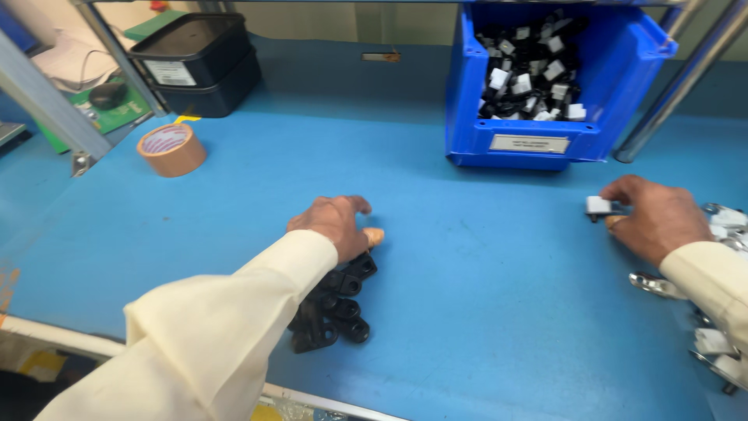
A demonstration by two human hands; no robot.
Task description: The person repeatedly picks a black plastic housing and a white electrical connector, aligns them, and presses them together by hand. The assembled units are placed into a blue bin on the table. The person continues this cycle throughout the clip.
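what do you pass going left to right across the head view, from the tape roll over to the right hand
brown tape roll → left hand, above the pile of black plastic parts → blue bin of black and white parts → small white and black part → right hand

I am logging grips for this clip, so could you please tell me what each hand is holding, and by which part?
The right hand pinches a small white and black part at its right end. The left hand holds nothing; it rests above the black parts.
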